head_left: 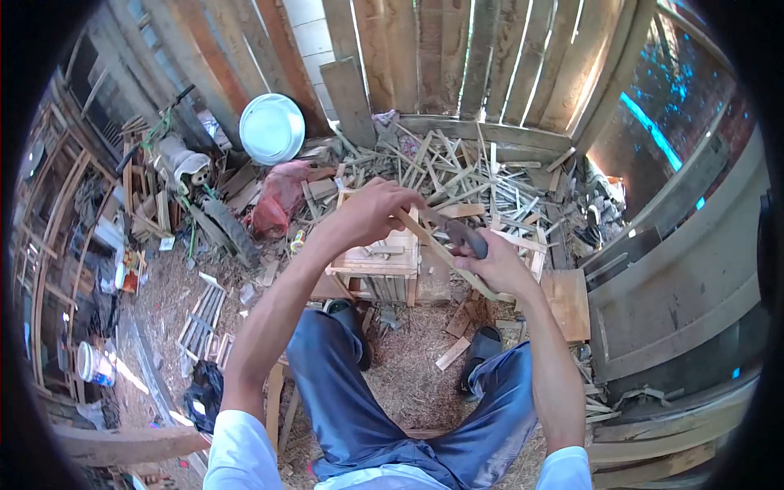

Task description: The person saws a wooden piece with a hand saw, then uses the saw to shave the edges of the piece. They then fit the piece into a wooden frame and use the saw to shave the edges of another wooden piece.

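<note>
My left hand [380, 214], raised over a small wooden work stand [376, 265], is closed on the upper end of a thin wooden strip [439, 251]. The strip slants down to the right, passing below my other hand. My right hand [502, 265] grips a bladed tool [469, 238] with a dark grey handle. Its narrow blade points up and left toward the fingers of my left hand, close along the strip. I cannot tell the tool's exact kind. Short wood pieces lie on top of the stand.
A heap of wooden sticks [457, 167] lies against the plank wall [441, 65]. A pale blue basin [272, 129], a red plastic bag [278, 200] and a small bike [192, 175] stand at left. A board [565, 304] is at right. Shavings cover the floor [408, 359].
</note>
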Available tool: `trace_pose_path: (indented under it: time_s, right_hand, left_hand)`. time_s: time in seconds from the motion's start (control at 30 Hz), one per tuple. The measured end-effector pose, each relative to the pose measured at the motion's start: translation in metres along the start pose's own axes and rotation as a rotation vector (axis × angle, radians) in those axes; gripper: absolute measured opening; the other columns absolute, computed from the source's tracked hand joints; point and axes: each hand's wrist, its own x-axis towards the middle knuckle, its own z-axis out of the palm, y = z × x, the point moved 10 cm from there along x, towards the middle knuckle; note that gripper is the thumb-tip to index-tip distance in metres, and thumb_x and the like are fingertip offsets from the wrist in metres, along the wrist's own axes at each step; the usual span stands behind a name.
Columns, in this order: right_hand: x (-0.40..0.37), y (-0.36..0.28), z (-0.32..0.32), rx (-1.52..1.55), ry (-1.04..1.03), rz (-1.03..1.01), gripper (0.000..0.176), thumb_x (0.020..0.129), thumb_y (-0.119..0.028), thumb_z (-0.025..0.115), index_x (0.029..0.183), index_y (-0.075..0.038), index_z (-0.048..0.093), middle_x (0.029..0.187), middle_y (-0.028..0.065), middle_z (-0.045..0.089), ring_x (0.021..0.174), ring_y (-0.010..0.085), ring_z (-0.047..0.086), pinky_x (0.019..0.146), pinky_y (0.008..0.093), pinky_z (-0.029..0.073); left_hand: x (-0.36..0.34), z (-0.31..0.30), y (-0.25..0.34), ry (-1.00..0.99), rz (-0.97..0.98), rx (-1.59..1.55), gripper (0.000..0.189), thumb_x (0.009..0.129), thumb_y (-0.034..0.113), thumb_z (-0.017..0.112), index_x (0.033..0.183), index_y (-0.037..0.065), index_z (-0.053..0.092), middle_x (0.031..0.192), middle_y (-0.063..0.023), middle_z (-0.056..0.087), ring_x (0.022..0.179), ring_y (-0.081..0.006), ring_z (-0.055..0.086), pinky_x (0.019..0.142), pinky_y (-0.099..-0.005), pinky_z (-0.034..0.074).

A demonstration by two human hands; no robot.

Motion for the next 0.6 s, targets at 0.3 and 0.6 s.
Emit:
trace_pose_path:
  time_s: [0.3, 0.6]
  right_hand:
    - [0.004, -0.005, 0.002, -0.016, 0.247, -0.070, 0.030, 0.076, -0.012, 0.076, 0.099, 0.000, 0.060, 0.082, 0.0070, 0.064, 0.077, 0.0157, 0.060, 0.075, 0.0303, 0.048]
    - [0.004, -0.030, 0.025, 0.000, 0.362, -0.147, 0.029, 0.076, -0.010, 0.077, 0.098, 0.000, 0.060, 0.082, 0.0082, 0.066, 0.075, 0.0187, 0.063, 0.073, 0.0326, 0.049]
  left_hand:
    - [-0.062, -0.033, -0.008, 0.810, -0.231, -0.026, 0.035, 0.082, 0.008, 0.069, 0.115, 0.004, 0.058, 0.101, -0.0117, 0.063, 0.102, -0.0271, 0.060, 0.093, -0.0387, 0.046]
    - [-0.057, 0.094, -0.055, 0.506, -0.577, -1.246, 0.034, 0.094, 0.024, 0.064, 0.115, -0.003, 0.059, 0.099, -0.0067, 0.066, 0.091, -0.0120, 0.061, 0.082, -0.0284, 0.050]
